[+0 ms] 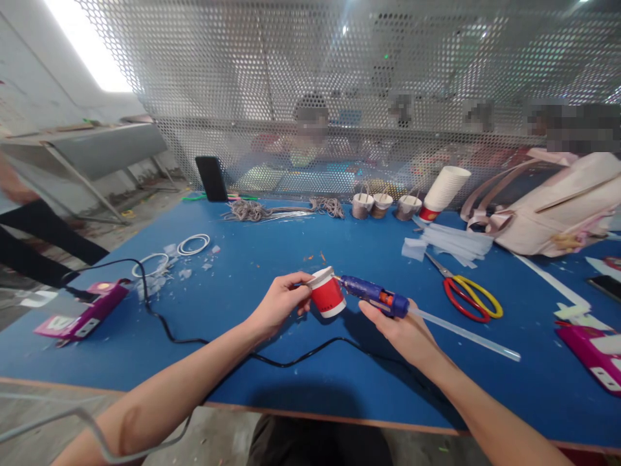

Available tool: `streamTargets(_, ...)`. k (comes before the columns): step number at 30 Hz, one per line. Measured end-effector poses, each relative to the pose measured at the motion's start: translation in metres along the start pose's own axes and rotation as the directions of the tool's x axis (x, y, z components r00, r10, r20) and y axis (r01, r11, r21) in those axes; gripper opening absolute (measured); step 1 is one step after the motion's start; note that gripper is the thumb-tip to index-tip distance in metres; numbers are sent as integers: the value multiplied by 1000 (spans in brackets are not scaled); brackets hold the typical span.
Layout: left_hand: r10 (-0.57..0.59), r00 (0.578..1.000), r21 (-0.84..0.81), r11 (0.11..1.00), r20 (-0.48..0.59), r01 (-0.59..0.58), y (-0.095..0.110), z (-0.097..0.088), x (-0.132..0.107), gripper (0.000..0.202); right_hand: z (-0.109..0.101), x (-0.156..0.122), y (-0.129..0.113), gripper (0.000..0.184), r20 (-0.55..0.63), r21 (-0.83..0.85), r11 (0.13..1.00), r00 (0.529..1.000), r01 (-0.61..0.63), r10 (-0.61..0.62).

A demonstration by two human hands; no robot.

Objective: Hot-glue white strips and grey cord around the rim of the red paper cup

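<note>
My left hand (288, 299) pinches the rim of a red and white paper cup (328, 296), which is tilted above the blue table. On the cup's right side, a blue hot glue gun (371, 292) has its nozzle at or very near the rim; whether it touches I cannot tell. My right hand (402, 327) is wrapped round the gun's handle, which the hand mostly hides. A long clear glue stick (470, 333) sticks out of the gun's back. A black cord (286, 364) runs across the table below both hands.
Scissors (468, 294) with red and yellow handles lie at right, near translucent strips (451, 243). Stacked paper cups (447, 188), several small cups, grey cord bundles (247, 210) and a phone (211, 178) line the perforated screen. White rings (193, 244) and a magenta box (85, 314) lie left.
</note>
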State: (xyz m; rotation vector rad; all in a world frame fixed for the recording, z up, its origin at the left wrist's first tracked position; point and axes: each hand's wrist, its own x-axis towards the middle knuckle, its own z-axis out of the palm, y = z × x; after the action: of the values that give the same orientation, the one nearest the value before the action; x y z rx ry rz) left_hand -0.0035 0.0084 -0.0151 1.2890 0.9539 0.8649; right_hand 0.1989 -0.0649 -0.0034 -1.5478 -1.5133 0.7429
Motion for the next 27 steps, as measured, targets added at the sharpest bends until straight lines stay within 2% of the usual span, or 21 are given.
streamTargets(10,26,999,28,999,25,-27,0,-1,0,18,-1,0,3,37,49,-6,997,996,-77,77)
streamTargets(17,56,998,82,995,28,-58,4,0,-2,15,1,-3,-3,36,39,17,1000,999,-22,21)
streamTargets(23,36,999,32,999,24,-36,0,-1,0,17,-2,4,10,35,30,23,995,994,-102,101)
streamTargets(27,-9,1000,-16,1000,-5,9,-1,-3,2,20,-6,7,16,42,59,88,983,986,-160,155)
